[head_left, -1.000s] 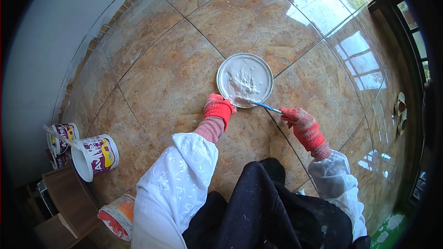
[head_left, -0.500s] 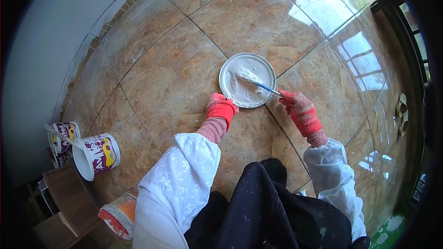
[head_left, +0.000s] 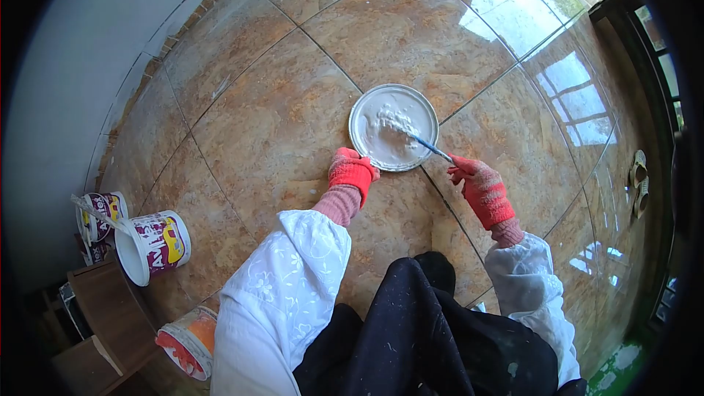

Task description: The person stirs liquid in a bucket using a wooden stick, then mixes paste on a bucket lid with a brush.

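A round white lid [head_left: 359, 142] with a raised rim holds thick white paint [head_left: 386, 148], with a lumpy mound near the middle. My left hand [head_left: 352, 170], in a red and pinkish fingerless glove, is closed on the lid's near-left rim. In my right hand [head_left: 478, 185], gloved the same way, is a paintbrush [head_left: 433, 147] with a blue handle, pinched near its end. The brush's head lies in the paint and is coated white, so its bristles are hidden.
Brown glossy tiles [head_left: 293, 103] cover the floor. At left stand white paint buckets [head_left: 165, 242] beside a brown wooden piece [head_left: 110, 293]. An orange-stained bucket [head_left: 194, 341] is near my left sleeve. Slippers [head_left: 640, 183] lie far right, and a pale wall [head_left: 88, 66] rises at left.
My right hand has shifted slightly right and down, drawing the paintbrush through the paint. The paint's mound has changed shape. My left hand and the lid remain in place.
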The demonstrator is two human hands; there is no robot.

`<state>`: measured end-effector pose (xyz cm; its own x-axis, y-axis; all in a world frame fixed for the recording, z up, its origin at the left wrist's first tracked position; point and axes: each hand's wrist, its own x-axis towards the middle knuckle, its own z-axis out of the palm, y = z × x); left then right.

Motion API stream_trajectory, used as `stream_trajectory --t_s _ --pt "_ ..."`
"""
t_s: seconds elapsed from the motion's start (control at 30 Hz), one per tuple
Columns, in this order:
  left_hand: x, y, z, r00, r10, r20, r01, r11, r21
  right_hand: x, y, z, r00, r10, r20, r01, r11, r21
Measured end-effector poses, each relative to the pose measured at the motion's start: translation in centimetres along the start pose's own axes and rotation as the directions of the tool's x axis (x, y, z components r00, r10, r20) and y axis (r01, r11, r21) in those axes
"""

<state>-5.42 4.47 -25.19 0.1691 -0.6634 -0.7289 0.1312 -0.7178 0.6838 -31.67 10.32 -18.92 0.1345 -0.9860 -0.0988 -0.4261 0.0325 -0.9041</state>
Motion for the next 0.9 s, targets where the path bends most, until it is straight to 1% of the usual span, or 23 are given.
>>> stream_trajectory --t_s 0.07,0.1,0.17,0.2,0.23,0.27,0.3,0.33,0.4,0.43,0.5,0.57,0.6,0.63,0.67,0.7,0.73,0.77,0.8,0.87,0.9 --pt "-0.5 0.6 0.1 0.999 -0.031 0.017 0.031 0.999 -0.024 0.6 -0.4 0.0 0.993 0.111 -0.033 -0.105 0.983 0.148" --pt "-0.7 0.8 0.1 0.998 -0.060 0.025 0.061 0.997 -0.046 0.7 0.2 0.1 0.993 0.111 -0.034 -0.105 0.983 0.149" --pt "-0.7 0.8 0.0 0.998 -0.057 0.018 0.058 0.997 -0.050 1.2 1.2 0.9 0.979 0.202 0.030 -0.201 0.922 0.331" --pt "-0.5 0.7 0.0 0.998 -0.054 0.014 0.054 0.997 -0.058 0.9 0.9 1.0 0.979 0.200 0.031 -0.199 0.922 0.331" --pt "-0.1 0.4 -0.1 0.999 -0.051 0.014 0.051 0.997 -0.059 0.4 0.4 1.1 0.976 0.215 0.040 -0.219 0.952 0.215" --pt "0.3 0.1 -0.2 1.000 -0.014 0.014 0.013 1.000 0.024 0.1 -0.3 1.1 0.971 0.233 0.048 -0.236 0.967 0.095" --pt "0.6 -0.3 -0.2 1.000 0.021 0.019 -0.022 0.994 0.106 0.1 -0.4 1.0 0.971 0.233 0.048 -0.237 0.967 0.092" --pt "0.9 -0.7 -0.3 1.000 0.019 0.022 -0.021 0.994 0.104 -0.1 -0.4 0.8 0.976 0.215 0.041 -0.218 0.971 0.096" --pt "-0.2 0.2 -0.2 0.999 -0.008 0.042 0.009 0.999 -0.037 0.0 -0.9 0.3 0.979 0.202 0.032 -0.204 0.974 0.096" --pt "-0.1 0.0 0.0 0.999 -0.009 0.046 0.011 0.999 -0.037 0.6 -1.3 0.2 0.977 0.214 0.007 -0.213 0.969 0.127" --pt "1.0 -1.1 -0.1 0.998 0.057 -0.012 -0.056 0.996 0.074 0.9 -1.2 0.4 0.976 0.219 -0.018 -0.213 0.964 0.161" --pt "1.8 -1.4 -0.2 0.998 0.064 -0.001 -0.064 0.993 0.104 0.8 -0.3 1.1 0.969 0.247 0.014 -0.244 0.943 0.228" --pt "1.9 -1.5 -0.3 0.998 0.067 0.012 -0.068 0.988 0.135 0.4 -0.3 1.3 0.969 0.246 0.018 -0.243 0.943 0.228" --pt "1.9 -1.6 -0.4 0.998 0.066 0.011 -0.067 0.989 0.135 0.0 -0.4 1.4 0.959 0.283 0.032 -0.282 0.930 0.236" --pt "1.0 -0.7 -0.2 1.000 0.022 0.018 -0.023 0.996 0.087 -0.3 -0.4 1.4 0.946 0.320 0.046 -0.321 0.916 0.241" --pt "0.4 -0.1 -0.1 0.999 -0.022 0.027 0.021 0.999 0.039 -0.3 -0.2 1.3 0.946 0.320 0.046 -0.321 0.916 0.239" --pt "0.5 -0.1 -0.2 0.999 -0.022 0.026 0.021 0.999 0.040 -0.2 0.2 1.2 0.968 0.250 0.020 -0.247 0.933 0.261" --pt "1.0 -0.5 -0.3 1.000 0.006 0.029 -0.008 0.996 0.090 -0.1 0.4 1.1 0.983 0.183 -0.008 -0.173 0.944 0.282" --pt "1.6 -1.2 -0.2 0.999 0.034 0.035 -0.038 0.990 0.138 0.2 0.2 0.9 0.983 0.186 -0.010 -0.175 0.944 0.280" --pt "2.4 -2.0 -0.3 0.997 0.059 0.047 -0.065 0.987 0.148 1.3 -0.6 0.5 0.958 0.285 -0.033 -0.269 0.934 0.236" --pt "2.7 -2.2 -0.5 0.996 0.072 0.050 -0.079 0.985 0.154 1.1 -0.5 0.7 0.958 0.284 -0.030 -0.269 0.933 0.238"
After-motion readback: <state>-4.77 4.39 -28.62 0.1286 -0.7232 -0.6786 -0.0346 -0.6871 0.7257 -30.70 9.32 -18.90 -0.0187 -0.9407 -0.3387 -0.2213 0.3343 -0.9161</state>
